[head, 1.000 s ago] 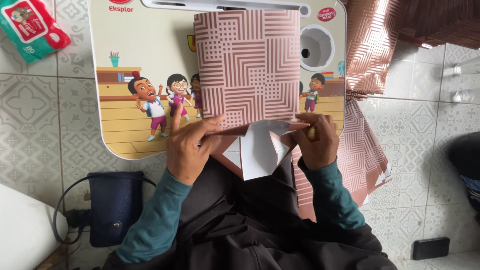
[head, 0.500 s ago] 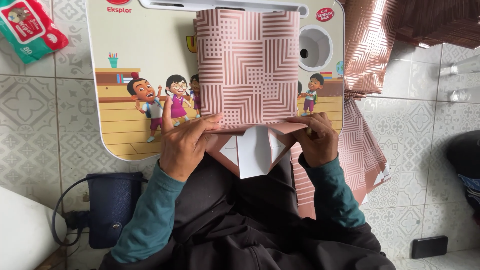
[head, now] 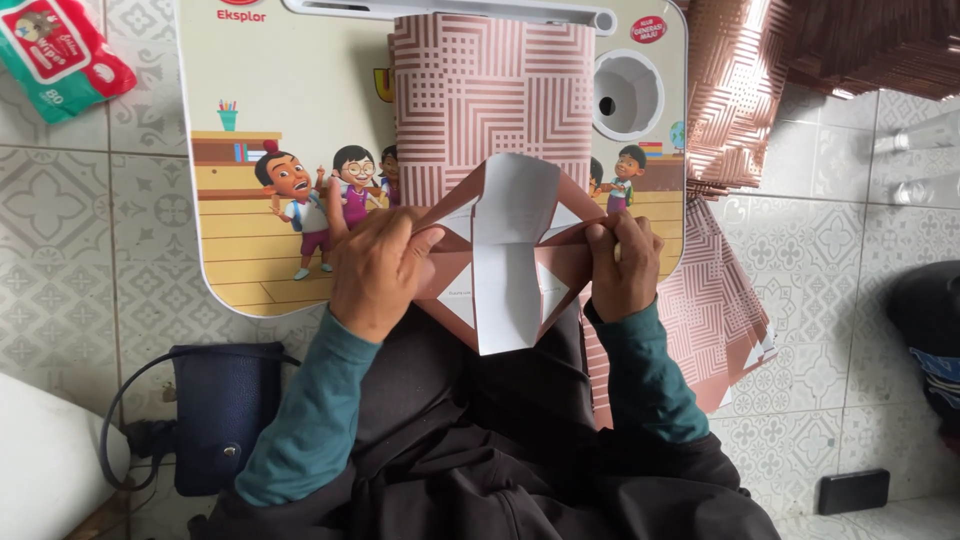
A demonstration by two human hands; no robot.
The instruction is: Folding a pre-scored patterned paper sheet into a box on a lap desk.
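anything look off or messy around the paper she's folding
Nothing looks damaged or spilled. The patterned paper bag lies straight on the lap desk, both hands pinching its folded end. Spare sheets fan loosely across the floor.

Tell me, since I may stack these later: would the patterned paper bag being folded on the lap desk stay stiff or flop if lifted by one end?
The paper bag would probably sag somewhat: it is thin sheet, lying flat. Its creased bottom flaps hold sharp folds under the left hand and right hand, so it likely keeps shape there. It looks light and easily pushed along the lap desk.
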